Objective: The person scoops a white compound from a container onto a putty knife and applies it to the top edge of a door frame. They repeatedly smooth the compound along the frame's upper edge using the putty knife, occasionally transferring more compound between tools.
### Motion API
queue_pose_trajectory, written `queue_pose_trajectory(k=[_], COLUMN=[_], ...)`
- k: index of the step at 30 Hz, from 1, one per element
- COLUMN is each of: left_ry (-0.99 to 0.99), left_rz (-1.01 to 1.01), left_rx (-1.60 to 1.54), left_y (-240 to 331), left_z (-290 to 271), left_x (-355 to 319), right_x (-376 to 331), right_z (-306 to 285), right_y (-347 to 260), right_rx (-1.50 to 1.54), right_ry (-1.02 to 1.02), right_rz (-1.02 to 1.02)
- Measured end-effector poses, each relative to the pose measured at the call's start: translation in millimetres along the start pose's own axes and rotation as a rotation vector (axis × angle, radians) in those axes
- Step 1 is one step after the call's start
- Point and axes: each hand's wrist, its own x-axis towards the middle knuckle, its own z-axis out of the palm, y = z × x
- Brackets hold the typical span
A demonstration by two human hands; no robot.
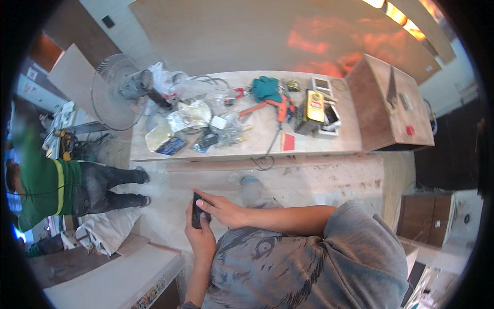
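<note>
A dark smartphone [196,216] is held upright in front of my body, between both hands. My left hand [200,238] wraps round its lower part, thumb up on its front. From the right, my right hand [225,210] closes on the upper part, its thumb lying over the screen. What the screen shows cannot be made out. Beyond the hands stands a pale workbench [329,147], apart from them.
On the bench lie an orange corded tool [281,109], a green cloth [266,88], a yellow-and-dark can [311,116] and crumpled plastic bags [206,95]. A fan [116,92] stands left. A handsaw [392,88] rests on a wooden box [373,103]. A person in green [43,180] stands left.
</note>
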Motion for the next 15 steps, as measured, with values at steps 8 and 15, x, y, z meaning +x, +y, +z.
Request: queue_pose_trajectory(k=[8,15], left_ry=[-0.141,-0.384], left_rz=[0.020,0.102], left_rx=[-0.129,-0.061], left_y=[-1,24], left_z=[33,88], left_x=[-56,-92], right_x=[-102,-183], right_z=[-2,-28], right_y=[24,31], right_rx=[-0.145,-0.087], right_ry=[0.087,0.345], right_rz=[0.135,0.108])
